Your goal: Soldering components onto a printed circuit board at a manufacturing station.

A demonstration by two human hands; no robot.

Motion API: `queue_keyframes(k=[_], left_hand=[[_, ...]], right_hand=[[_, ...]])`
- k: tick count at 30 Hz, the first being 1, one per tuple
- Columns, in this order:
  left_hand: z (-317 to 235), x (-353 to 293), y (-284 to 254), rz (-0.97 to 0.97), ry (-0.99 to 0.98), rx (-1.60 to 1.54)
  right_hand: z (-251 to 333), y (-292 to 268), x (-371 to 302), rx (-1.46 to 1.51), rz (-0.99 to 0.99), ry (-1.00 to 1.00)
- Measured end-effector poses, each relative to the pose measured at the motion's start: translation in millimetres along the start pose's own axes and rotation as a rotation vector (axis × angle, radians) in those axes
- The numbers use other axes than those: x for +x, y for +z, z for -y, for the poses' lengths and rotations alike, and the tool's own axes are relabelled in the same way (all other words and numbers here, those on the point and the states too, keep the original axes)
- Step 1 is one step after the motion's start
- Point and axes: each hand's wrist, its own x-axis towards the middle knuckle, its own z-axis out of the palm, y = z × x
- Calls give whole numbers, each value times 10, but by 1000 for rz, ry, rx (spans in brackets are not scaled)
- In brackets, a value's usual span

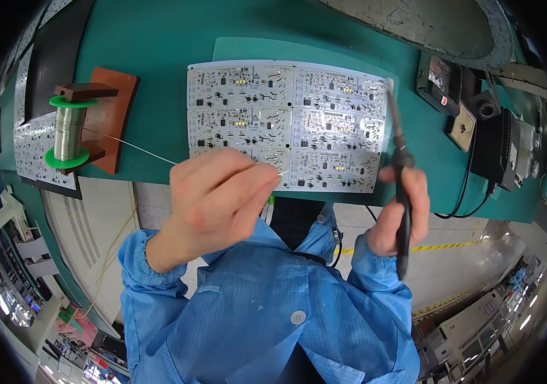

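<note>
My left hand [222,198] is closed in a pinch on a thin solder wire [134,146], whose tip pokes out past the fingertips. The wire runs back to a solder spool [68,133] with green flanges at the left. In my right hand [408,205] a soldering iron [403,192] with a black handle points up and away, its tip beside the far right corner of the panel. A white circuit board panel [241,121], split into several like sections, lies between the hands. My left hand hovers over its near edge and hides part of it.
A brown spool stand [116,96] holds the spool. Beneath the panel lies a green mat [254,50]. At the right are a black soldering station [494,147], a sponge tray [462,127] and cables. A large grey metal piece [414,22] overhangs the back right.
</note>
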Motion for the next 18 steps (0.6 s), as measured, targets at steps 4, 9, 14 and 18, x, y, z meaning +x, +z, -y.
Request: queue_keyframes(k=[4, 9, 14, 18], left_hand=[[2, 59, 65, 53, 27, 36], [66, 40, 171, -3, 45, 82], [67, 39, 181, -2, 33, 75], [65, 44, 183, -4, 44, 85]], right_hand=[[234, -81, 172, 43, 276, -102], [281, -72, 211, 80, 334, -126], [280, -41, 224, 91, 338, -127], [268, -32, 238, 80, 349, -134]])
